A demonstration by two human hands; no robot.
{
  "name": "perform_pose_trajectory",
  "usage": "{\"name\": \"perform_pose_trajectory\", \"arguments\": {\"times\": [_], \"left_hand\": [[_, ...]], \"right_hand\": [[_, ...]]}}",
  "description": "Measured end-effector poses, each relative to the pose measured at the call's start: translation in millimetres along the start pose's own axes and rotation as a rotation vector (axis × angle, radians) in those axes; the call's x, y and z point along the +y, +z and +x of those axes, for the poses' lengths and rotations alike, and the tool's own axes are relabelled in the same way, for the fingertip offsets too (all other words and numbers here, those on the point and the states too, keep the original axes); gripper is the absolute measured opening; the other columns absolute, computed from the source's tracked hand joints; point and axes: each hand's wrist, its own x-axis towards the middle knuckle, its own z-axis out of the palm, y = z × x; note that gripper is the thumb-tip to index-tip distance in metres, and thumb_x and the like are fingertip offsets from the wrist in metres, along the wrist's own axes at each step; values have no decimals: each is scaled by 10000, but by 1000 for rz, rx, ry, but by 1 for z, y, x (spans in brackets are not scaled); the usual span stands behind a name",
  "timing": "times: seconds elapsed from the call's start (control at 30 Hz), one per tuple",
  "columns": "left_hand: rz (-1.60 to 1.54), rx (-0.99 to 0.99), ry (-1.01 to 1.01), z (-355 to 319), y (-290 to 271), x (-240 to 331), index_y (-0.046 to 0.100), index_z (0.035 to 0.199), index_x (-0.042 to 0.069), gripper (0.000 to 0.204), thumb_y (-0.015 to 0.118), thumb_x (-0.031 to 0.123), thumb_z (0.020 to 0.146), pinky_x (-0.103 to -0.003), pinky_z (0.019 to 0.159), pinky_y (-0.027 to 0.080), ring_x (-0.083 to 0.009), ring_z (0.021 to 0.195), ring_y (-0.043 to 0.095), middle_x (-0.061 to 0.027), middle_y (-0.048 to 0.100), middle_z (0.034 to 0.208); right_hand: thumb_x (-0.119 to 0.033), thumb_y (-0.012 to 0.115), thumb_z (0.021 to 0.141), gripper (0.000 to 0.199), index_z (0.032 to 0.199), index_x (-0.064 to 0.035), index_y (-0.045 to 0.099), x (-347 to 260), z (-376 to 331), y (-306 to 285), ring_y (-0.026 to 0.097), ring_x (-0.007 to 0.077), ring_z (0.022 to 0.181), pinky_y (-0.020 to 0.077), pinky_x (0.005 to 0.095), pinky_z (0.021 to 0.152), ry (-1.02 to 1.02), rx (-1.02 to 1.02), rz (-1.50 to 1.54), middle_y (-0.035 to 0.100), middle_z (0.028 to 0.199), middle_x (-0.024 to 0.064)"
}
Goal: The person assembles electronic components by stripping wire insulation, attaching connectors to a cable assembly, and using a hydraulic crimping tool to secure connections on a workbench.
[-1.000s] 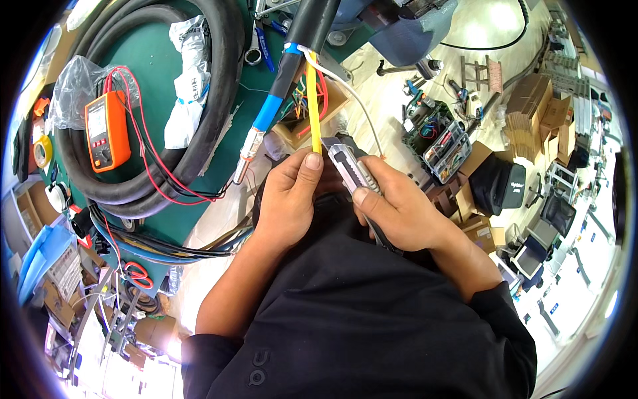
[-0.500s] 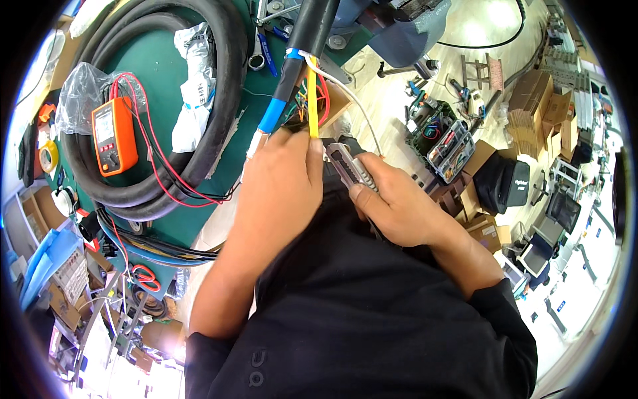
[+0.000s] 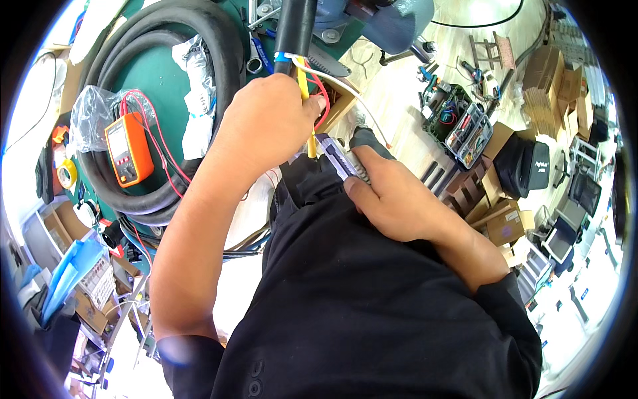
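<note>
A thick black cable (image 3: 294,33) comes in from the top, its sheath ending at a blue band. Coloured wires fan out below it. My left hand (image 3: 266,123) is closed round the yellow wire (image 3: 304,83), thumb across it, with the wire's lower end sticking out below. My left hand hides the blue-and-black wire. A white wire (image 3: 345,90) and red wires (image 3: 325,93) bend out to the right. In my right hand (image 3: 392,196) is a grey utility knife (image 3: 337,158), its front end pointing up-left, close to the yellow wire but apart from it.
On the green bench (image 3: 156,73) lie a coil of thick black cable (image 3: 229,60), an orange multimeter (image 3: 129,149) with red and black leads, and a wrench (image 3: 254,63). An open toolbox (image 3: 465,130) and cardboard boxes (image 3: 505,223) stand on the floor at right.
My left hand has moved up the wires toward the sheath end, covering the blue-and-black wire. The knife stays in my right hand near the yellow wire's lower end. The view has shifted slightly.
</note>
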Motion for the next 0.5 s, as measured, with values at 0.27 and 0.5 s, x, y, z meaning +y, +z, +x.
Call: {"name": "perform_pose_trajectory", "arguments": {"times": [0.27,0.5], "left_hand": [[-55,-41,-67,8,3,3,638,717,-69,433,545,291,940,-384,526,464,-238,436,568,-116,515,478],[-148,-52,-106,9,7,2,668,758,-74,421,517,288,910,-481,750,506,-407,734,646,-243,635,700]], "right_hand": [[-167,487,936,281,975,110,462,-4,0,-4,612,505,794,467,546,752,18,-7,-146,613,771,332],[-162,485,935,280,946,116,465,-5,3,-4,616,502,796,472,537,765,34,-48,-142,615,769,337]]}}
